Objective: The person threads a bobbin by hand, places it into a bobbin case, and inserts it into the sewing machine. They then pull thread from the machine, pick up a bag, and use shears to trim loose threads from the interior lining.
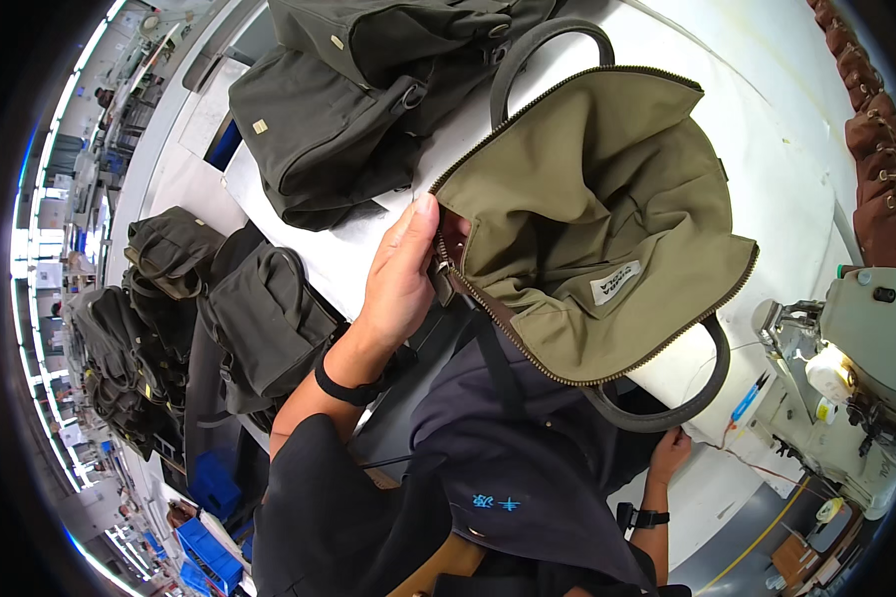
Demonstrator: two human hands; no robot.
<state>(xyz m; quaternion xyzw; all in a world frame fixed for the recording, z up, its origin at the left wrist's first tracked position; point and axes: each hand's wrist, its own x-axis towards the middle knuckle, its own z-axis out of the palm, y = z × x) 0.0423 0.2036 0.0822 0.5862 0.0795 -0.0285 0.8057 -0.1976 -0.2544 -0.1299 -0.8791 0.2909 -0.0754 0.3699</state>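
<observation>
An olive-lined bag lies open at the centre, with two dark rounded handles, a zipper round its mouth and a pale label inside. My left hand grips the bag's zipped left edge, thumb upward and fingers partly hidden behind it. Below the bag's right handle, my right hand is curled at dark material beside the white table's edge; what its fingers hold is hidden. A dark apron covers my front beneath the bag.
Dark green bags lie on the white worktable above; more are piled at left. A sewing machine stands right, with blue thread snips near it. Brown leather pieces line the far right. Blue bins sit lower left.
</observation>
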